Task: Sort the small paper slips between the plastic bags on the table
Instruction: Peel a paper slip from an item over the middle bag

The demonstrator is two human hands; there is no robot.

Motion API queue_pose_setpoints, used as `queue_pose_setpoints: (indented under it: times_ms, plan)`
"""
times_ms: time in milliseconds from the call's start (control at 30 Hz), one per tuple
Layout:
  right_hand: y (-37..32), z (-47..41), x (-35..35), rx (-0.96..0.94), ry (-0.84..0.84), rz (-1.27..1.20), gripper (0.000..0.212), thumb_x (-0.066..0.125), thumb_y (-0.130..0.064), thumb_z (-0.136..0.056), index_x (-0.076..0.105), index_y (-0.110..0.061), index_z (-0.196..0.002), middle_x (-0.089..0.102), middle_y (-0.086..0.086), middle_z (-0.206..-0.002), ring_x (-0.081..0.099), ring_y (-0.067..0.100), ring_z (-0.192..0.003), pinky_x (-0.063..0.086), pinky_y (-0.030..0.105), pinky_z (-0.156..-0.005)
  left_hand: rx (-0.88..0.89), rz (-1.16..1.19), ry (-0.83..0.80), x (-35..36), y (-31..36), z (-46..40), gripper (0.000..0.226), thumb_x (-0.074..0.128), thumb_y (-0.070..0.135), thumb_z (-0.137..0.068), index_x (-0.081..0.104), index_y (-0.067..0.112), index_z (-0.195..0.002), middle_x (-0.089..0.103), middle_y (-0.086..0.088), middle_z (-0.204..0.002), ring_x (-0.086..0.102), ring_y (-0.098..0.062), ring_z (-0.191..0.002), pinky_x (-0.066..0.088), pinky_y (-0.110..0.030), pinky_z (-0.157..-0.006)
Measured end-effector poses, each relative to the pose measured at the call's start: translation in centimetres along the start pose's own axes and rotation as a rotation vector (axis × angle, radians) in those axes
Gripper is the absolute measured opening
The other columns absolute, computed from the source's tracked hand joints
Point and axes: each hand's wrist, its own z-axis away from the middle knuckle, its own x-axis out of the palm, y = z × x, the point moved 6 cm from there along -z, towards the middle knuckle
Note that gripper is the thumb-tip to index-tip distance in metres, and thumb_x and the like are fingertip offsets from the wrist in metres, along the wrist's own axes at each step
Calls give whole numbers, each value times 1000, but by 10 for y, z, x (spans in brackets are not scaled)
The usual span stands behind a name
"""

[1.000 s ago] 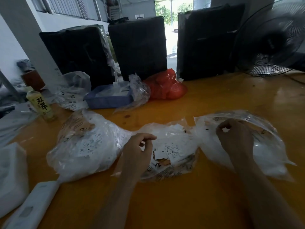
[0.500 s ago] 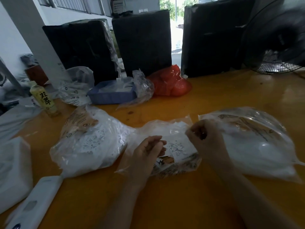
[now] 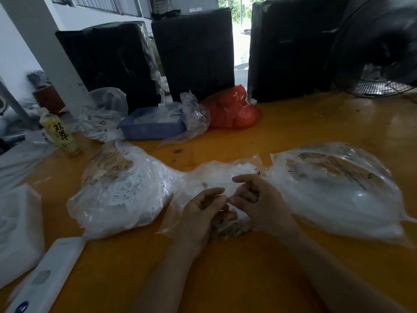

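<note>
Three clear plastic bags of small white paper slips lie in a row on the orange table [image 3: 248, 279]. The left bag [image 3: 121, 190] is full of printed slips. The middle bag [image 3: 216, 177] lies open under both hands. The right bag [image 3: 334, 190] is puffed up and holds white slips. My left hand [image 3: 203, 211] and my right hand [image 3: 259, 199] meet over the middle bag, fingertips touching among its slips [image 3: 225, 188]. The fingers are curled; blur hides whether a slip is pinched between them.
A blue tray [image 3: 151, 129] with plastic, a red bag [image 3: 234, 109] and another clear bag [image 3: 101, 116] sit behind. A yellow bottle [image 3: 61, 134] stands at left. Black wrapped boxes [image 3: 194, 53] line the back, a fan [image 3: 379, 55] at right. A white device [image 3: 45, 274] lies near left.
My right hand has moved left from the right bag to the middle bag and now meets my left hand there. The left hand shifted slightly right. The view tilted a little.
</note>
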Motion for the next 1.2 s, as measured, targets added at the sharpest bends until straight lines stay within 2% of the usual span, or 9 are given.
queue_pose_setpoints:
  times_ms: [100,267,400,567,700,800,867,1000,1200]
  plan:
    - [1,0,1,0,-16,-38,39,77,-21,-89,58,-32,-122,70,-14,-92,71,6,-84,57,21,-76,-8,-16,-45,3,-1,0,34,85,32,-82,81,21,-114,79,-13,-106,76,-26,-97,63,-42,-90]
    - [6,-1,-2,29,12,-104,7,74,-24,-92,68,-21,-96,74,-8,-86,73,11,-84,62,34,-80,80,-181,-34,2,1,0,24,81,33,-89,82,21,-111,80,-12,-108,78,-34,-98,63,-43,-90]
    - [5,-5,-3,28,18,-26,9,70,-37,-93,70,-30,-98,73,-14,-92,68,-1,-88,57,18,-78,41,67,102,-7,1,-5,11,72,18,-97,80,11,-95,78,-16,-107,77,-29,-92,65,-43,-77]
    - [13,-8,-18,37,211,218,4,67,-34,-97,66,-32,-94,66,-20,-90,61,-7,-86,47,8,-67,-55,135,76,-4,1,-6,26,59,31,-107,64,7,-116,79,-9,-117,76,-25,-107,63,-36,-71]
    - [21,-11,3,6,13,510,10,64,-34,-99,66,-34,-109,65,-19,-99,57,-2,-83,48,15,-76,71,-196,76,-3,1,-3,26,64,39,-103,68,20,-120,79,7,-119,73,-13,-113,59,-37,-94]
    - [23,-10,10,-48,-82,599,26,59,-38,-101,64,-31,-126,65,-11,-113,53,4,-92,47,21,-82,62,-207,65,-2,0,0,21,57,34,-106,70,25,-120,77,10,-121,73,-11,-113,56,-43,-103]
    - [22,-8,12,-85,-134,647,27,57,-40,-101,63,-31,-126,65,-9,-114,49,6,-96,45,26,-83,100,-300,47,-1,4,2,18,59,34,-101,70,35,-115,76,15,-119,72,-8,-113,57,-40,-101]
    - [22,-4,20,-136,-255,784,27,54,-42,-101,63,-30,-123,61,-6,-114,41,8,-98,38,27,-83,239,-610,33,1,6,9,32,68,19,-95,64,47,-109,72,16,-111,66,7,-106,56,-14,-84]
    - [23,-1,25,-137,-316,770,22,51,-36,-103,63,-31,-120,62,-7,-116,41,8,-97,36,30,-85,243,-569,98,-3,10,9,26,63,21,-101,64,46,-108,69,21,-109,64,9,-101,51,-7,-72]
